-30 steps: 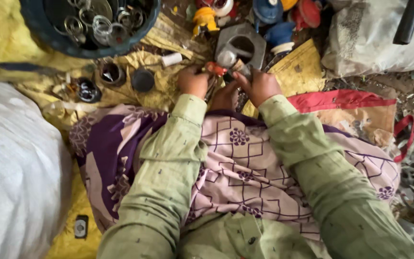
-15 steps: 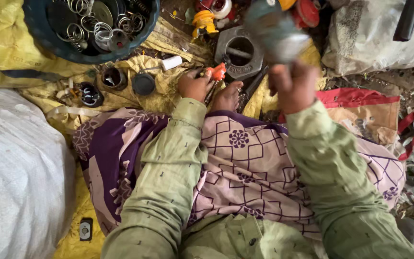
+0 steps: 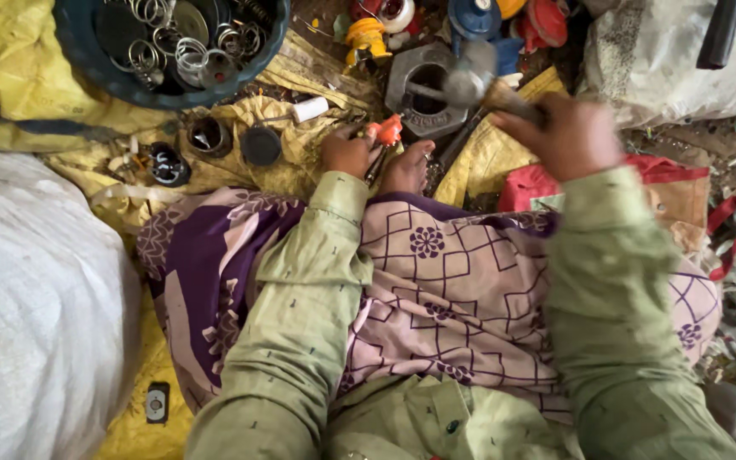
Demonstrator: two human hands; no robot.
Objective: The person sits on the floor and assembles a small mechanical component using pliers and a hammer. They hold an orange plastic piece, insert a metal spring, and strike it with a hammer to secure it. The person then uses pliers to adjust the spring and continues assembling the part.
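Note:
My left hand (image 3: 347, 153) is closed around a small orange-red part (image 3: 388, 131), pressing it down beside my bare foot (image 3: 408, 168). My right hand (image 3: 566, 135) is raised to the right and grips the wooden handle of a hammer (image 3: 474, 84), whose grey metal head is blurred above a grey metal block with a round hole (image 3: 412, 75). Both sleeves are pale green. A purple and pink patterned cloth (image 3: 436, 290) covers my lap.
A dark blue basin (image 3: 95, 64) of metal rings and discs stands at the top left on yellow sacking (image 3: 10, 77). Black round caps (image 3: 260, 146) lie near the left hand. Coloured plastic parts (image 3: 479, 17) sit at the top. White sacks (image 3: 36, 315) flank both sides.
The right hand left the orange part, lifted the hammer high and is now swinging it down toward the left hand. The left hand stayed in place.

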